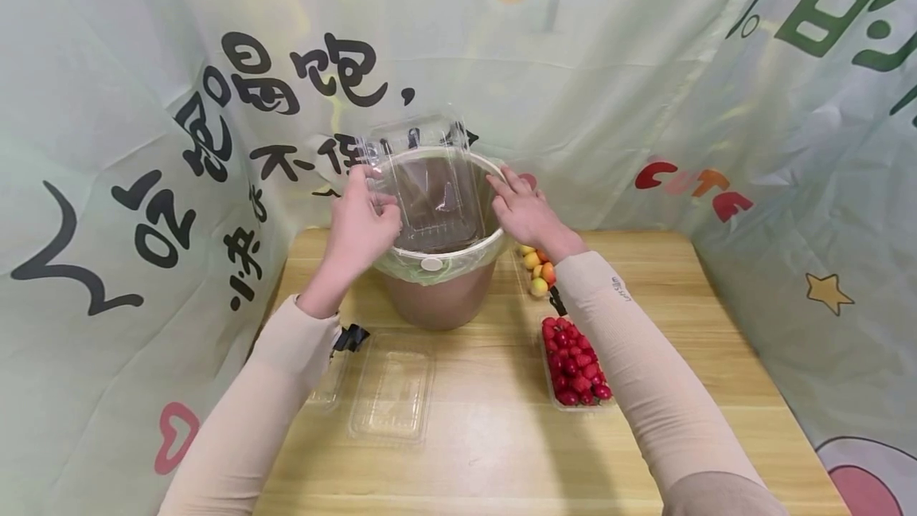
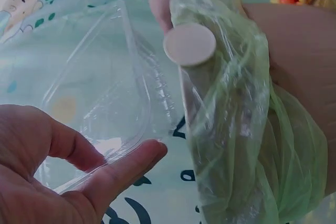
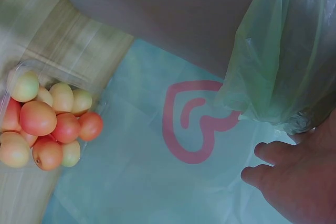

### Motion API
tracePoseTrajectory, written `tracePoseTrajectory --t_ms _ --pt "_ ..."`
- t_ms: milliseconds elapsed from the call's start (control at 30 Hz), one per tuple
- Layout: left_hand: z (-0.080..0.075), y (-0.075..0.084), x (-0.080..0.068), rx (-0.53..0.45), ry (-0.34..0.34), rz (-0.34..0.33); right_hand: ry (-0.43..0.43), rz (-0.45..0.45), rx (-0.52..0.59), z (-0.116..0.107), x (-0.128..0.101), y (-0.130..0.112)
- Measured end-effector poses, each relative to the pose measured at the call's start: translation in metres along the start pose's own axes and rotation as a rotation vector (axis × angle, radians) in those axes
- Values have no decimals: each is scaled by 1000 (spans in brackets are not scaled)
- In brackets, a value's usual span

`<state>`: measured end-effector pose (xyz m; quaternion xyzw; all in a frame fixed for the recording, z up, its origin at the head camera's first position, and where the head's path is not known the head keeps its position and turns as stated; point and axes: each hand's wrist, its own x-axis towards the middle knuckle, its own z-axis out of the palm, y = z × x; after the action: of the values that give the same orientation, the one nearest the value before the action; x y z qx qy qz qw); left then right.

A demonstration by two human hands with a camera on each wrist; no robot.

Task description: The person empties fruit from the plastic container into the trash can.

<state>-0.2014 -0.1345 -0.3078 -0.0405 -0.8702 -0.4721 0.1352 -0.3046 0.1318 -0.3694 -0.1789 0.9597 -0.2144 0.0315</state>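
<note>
Head view: the person is standing at a wooden table [image 1: 501, 452], both arms reaching forward. The left hand [image 1: 361, 225] is pinching a clear box [image 1: 426, 181] by its left edge, holding it tilted over the mouth of a brown bin [image 1: 438, 293] lined with a green bag [image 1: 430, 267]. The right hand [image 1: 526, 209] is lying with straight fingers on the bin's right rim, just beside the box. A tray of strawberries [image 1: 573, 365] is sitting near the right forearm, a tray of tomatoes [image 1: 539, 269] behind it by the bin. An empty tray [image 1: 392, 388] is lying in front of the bin.

Left wrist view: thumb and fingers of the left hand [image 2: 58, 177] are clamping the box [image 2: 100, 98] by its rim. The bag [image 2: 247, 129] is hanging over the bin's edge, close to the right.

Right wrist view: the right hand [image 3: 299, 182] is showing loose fingers, gripping nothing, below the bag [image 3: 283, 51]. The tomatoes [image 3: 44, 124] are sitting at the left on the table.
</note>
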Motion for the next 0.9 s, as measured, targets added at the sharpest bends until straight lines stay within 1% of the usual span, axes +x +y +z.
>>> tracePoseTrajectory --t_ms 100,200,267,367,467,533,767,900 --pt "0 2 -6 -6 -40 -4 -4 1 5 -1 -2 -1" --pt "3 4 -12 -11 -61 -1 -9 2 7 -2 -2 0" --pt "6 5 -18 -6 -64 -2 -10 1 4 -1 -1 0" --pt "9 8 -26 16 -49 5 -11 0 2 -1 -1 0" --pt "10 11 -32 18 -39 15 -15 -3 -7 -2 -1 0" --pt "10 13 -36 9 -45 26 -17 -6 -15 -2 -2 0" --pt "14 13 -50 -57 -128 24 -8 -25 -27 -2 -3 1" --pt "20 9 -61 -43 -150 23 -11 -38 -51 -1 -3 1"
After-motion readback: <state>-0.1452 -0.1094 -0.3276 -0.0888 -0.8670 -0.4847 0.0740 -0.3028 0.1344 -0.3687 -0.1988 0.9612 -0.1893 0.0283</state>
